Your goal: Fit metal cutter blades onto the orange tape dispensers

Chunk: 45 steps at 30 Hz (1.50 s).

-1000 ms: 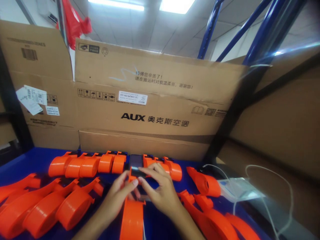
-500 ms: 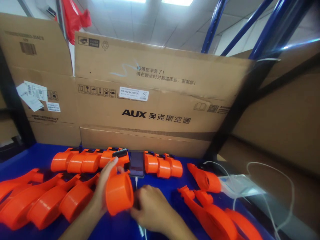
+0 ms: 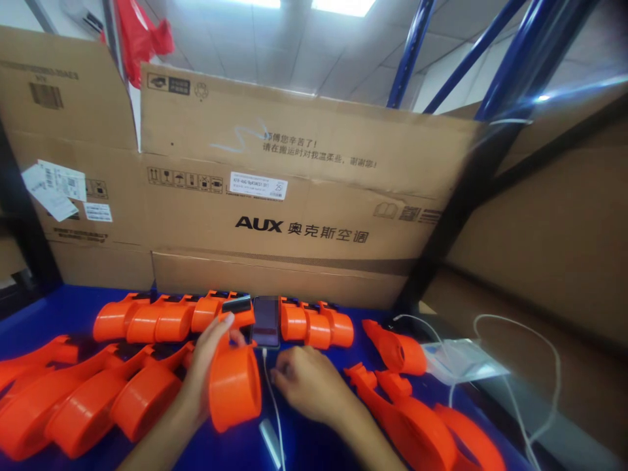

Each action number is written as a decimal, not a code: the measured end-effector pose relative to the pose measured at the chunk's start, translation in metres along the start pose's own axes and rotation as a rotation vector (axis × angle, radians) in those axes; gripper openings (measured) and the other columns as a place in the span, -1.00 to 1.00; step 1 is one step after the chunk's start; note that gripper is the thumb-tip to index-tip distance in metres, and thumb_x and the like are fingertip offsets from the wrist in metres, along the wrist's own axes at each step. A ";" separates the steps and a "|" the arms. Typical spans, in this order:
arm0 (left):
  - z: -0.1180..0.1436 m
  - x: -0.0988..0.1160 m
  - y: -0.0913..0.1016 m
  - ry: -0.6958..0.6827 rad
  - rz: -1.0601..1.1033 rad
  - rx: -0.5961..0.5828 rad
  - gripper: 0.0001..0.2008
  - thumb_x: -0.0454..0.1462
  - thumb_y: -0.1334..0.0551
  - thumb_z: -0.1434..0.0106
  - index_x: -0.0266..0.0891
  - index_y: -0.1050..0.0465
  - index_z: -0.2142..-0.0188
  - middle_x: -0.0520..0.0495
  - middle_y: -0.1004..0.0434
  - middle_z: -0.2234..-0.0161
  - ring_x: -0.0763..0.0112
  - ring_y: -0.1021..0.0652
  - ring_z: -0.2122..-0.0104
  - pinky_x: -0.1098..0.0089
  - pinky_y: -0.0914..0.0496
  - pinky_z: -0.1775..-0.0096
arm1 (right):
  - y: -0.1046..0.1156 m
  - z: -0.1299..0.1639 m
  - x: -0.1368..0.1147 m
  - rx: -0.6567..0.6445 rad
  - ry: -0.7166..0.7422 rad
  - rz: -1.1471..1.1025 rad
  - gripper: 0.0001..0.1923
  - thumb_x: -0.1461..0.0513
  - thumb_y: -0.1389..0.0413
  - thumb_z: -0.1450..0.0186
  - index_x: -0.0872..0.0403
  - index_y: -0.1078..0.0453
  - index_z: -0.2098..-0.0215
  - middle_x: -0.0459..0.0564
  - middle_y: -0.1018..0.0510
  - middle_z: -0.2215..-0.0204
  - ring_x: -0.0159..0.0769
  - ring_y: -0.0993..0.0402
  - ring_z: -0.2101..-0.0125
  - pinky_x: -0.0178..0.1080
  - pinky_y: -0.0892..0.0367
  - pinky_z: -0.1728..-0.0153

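My left hand (image 3: 206, 356) is closed round an orange plastic tape dispenser (image 3: 234, 389). Its round drum faces toward me, and a dark, shiny strip (image 3: 237, 304) sits across its top end by my thumb. To the right of it, my right hand (image 3: 307, 383) hovers over the blue table with its fingers curled in. Whatever those fingers may hold is hidden. Between the hands a white cable (image 3: 275, 399) runs down from a phone (image 3: 265, 320), and a small silvery strip (image 3: 271, 443) lies below on the table.
More orange dispensers stand in a back row (image 3: 171, 322) and a nearer left row (image 3: 147, 396). Others lie at right (image 3: 417, 425), near a clear plastic bag (image 3: 466, 360) and a looped white cable (image 3: 557, 366). A cardboard sheet (image 3: 304, 261) walls off the back, beside a dark rack post (image 3: 441, 242).
My right hand has moved slightly right and up, away from the dispenser, uncovering the cable and silvery strip. My left hand still holds the dispenser in nearly the same place.
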<state>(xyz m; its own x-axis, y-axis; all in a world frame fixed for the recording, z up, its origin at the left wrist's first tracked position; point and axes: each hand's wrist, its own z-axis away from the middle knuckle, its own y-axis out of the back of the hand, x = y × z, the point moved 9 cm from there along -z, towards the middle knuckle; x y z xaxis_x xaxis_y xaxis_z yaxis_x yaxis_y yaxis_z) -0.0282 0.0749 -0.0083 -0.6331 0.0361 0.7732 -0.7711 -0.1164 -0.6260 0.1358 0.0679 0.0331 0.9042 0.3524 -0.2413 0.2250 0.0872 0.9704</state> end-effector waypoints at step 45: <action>0.019 -0.006 -0.016 -0.025 -0.205 -0.005 -0.65 -0.03 -0.42 -0.10 -0.23 -0.41 0.43 0.06 -0.52 0.61 0.44 -0.48 0.64 0.48 -0.35 0.53 | 0.008 0.009 0.076 -0.167 -0.151 0.073 -0.60 0.34 -0.29 -0.11 0.01 -0.50 0.07 0.09 -0.57 0.07 -0.12 -0.54 0.13 -0.26 -0.33 0.19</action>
<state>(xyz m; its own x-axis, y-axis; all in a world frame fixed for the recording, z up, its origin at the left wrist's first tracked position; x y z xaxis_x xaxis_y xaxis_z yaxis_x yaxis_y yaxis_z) -0.0107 0.0572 -0.0009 -0.4606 0.0336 0.8870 -0.8842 -0.1040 -0.4553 0.2101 0.0868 0.0223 0.9627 0.2208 -0.1560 0.1056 0.2241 0.9688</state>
